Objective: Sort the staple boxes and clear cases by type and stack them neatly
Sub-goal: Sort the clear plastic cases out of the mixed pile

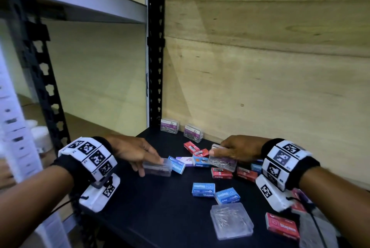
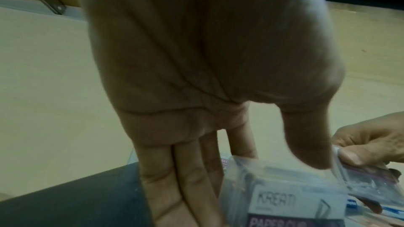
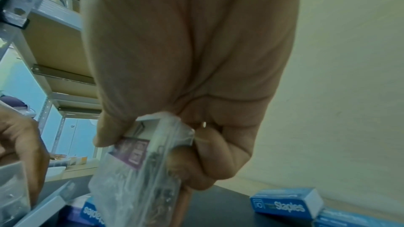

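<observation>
A: where are the hands at?

B: left hand point(image 1: 134, 152) has its grip round a clear case point(image 1: 157, 167) low over the dark table point(image 1: 160, 207). right hand point(image 1: 238, 148) pinches another clear paper-clip case point(image 1: 222, 161) above the red and blue staple boxes point(image 1: 203, 189). two more cases point(image 1: 169, 126) stand by the wall.
</observation>
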Available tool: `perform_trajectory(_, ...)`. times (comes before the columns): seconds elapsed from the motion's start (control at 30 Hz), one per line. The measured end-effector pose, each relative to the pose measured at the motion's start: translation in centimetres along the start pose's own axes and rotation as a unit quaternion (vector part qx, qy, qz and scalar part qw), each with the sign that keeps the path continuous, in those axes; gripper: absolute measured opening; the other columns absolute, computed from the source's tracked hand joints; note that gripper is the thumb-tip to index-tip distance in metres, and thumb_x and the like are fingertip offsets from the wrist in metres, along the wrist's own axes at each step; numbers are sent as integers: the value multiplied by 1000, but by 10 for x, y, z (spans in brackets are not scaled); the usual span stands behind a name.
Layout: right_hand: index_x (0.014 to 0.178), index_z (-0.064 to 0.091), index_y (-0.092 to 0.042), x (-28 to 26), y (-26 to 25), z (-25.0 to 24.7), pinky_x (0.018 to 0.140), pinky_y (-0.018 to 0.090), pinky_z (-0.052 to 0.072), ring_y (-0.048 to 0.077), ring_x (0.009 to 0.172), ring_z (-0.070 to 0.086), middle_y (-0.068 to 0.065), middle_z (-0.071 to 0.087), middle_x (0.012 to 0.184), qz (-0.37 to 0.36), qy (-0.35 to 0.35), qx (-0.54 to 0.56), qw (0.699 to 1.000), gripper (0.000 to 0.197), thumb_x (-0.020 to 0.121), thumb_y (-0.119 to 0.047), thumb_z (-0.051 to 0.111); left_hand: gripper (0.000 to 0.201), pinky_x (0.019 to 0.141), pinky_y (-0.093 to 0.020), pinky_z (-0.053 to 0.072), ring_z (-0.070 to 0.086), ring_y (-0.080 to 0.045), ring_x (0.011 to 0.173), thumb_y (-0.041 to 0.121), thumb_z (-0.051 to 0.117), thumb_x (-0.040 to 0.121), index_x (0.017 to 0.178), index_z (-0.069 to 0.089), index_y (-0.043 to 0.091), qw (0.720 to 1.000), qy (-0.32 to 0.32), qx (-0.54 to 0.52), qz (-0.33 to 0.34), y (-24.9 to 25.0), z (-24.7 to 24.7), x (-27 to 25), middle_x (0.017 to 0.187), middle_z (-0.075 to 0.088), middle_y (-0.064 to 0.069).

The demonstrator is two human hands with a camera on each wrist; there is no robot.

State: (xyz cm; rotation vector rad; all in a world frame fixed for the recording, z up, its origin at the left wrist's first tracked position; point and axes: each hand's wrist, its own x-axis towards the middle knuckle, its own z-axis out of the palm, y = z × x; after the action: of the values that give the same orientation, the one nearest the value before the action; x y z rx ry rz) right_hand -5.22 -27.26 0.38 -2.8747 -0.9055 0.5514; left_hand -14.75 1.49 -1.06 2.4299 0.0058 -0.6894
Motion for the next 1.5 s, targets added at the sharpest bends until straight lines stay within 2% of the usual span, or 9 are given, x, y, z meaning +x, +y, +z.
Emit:
perform_trajectory(0.13, 88, 60, -16, 3, -3, 1, 70, 28, 42, 15, 73, 53, -2, 60, 81, -14, -7, -9, 1000, 60, 90, -72, 38, 40, 82, -19, 53, 68, -4, 83, 36, 72, 87, 124, 62, 27, 999, -12, 47, 19, 0, -2, -3, 82, 71, 16)
perform_trajectory(0.23, 103, 63, -16, 5, -7, -2, 74, 28, 45, 16, 85, 60, -1, 65, 95, -19, -6, -14, 1000, 53, 95, -64, 41, 34, 81, -22, 53, 67, -4, 81, 29, 70, 89, 122, 62, 23, 998, -15, 55, 22, -3, -6, 0, 71, 70, 15)
perform_trajectory(0.6, 116, 62, -16, 55, -37, -27, 91, 37, 51, 20, 100, 62, 3, 66, 113, -28, 54, -11, 998, 34, 93, -41, 60, 21, 73, -22, 54, 69, -9, 76, 24, 69, 91, 110, 60, 22, 994, 81, 67, 26, 0, -75, 23, 77, 69, 9)
perform_trajectory(0.73, 116, 63, -15, 85, -47, -30, 86, 33, 51, 19, 98, 63, 3, 68, 110, -30, 84, -14, 996, 33, 92, -36, 66, 24, 65, -19, 50, 66, -9, 70, 19, 69, 90, 109, 55, 23, 991, 103, 83, 10, -5, -89, 54, 91, 60, 9)
perform_trajectory(0.9, 111, 64, -11, 120, -53, -25, 82, 37, 57, 22, 85, 69, 6, 71, 96, -23, 92, -9, 995, 28, 90, -30, 70, 25, 80, -30, 55, 68, -9, 67, 18, 71, 89, 107, 54, 24, 993, 78, 90, -16, -18, -98, 91, 112, 57, 5)
perform_trajectory(1.1, 118, 62, -11, 142, -56, -19, 74, 31, 50, 25, 93, 64, 9, 65, 110, -29, 99, -49, 993, 38, 88, -30, 73, 24, 78, -24, 51, 66, -8, 70, 15, 72, 88, 105, 58, 25, 994, 64, 90, -21, -28, -103, 109, 85, 62, 9)
perform_trajectory(1.23, 117, 64, -12, 147, -57, -21, 68, 27, 44, 21, 84, 61, 7, 67, 109, -27, 101, -32, 994, 37, 86, -30, 75, 27, 73, -23, 55, 71, -10, 73, 19, 75, 86, 108, 61, 24, 996, 55, 77, -3, -33, -105, 119, 115, 64, 1)
perform_trajectory(1.37, 119, 64, -13, 147, -56, -20, 66, 24, 42, 19, 84, 60, 6, 68, 111, -30, 108, -30, 993, 40, 86, -31, 75, 33, 78, -29, 57, 73, -19, 84, 26, 79, 81, 107, 58, 32, 994, 52, 92, -14, -35, -103, 123, 116, 67, -6)
perform_trajectory(1.5, 123, 62, -16, 145, -56, -19, 61, 23, 39, 16, 83, 58, 3, 67, 113, -34, 124, -25, 991, 48, 81, -31, 80, 52, 84, -33, 55, 68, -12, 73, 25, 82, 77, 119, 52, 26, 985, 82, 141, -47, -24, -101, 114, 119, 58, 2)
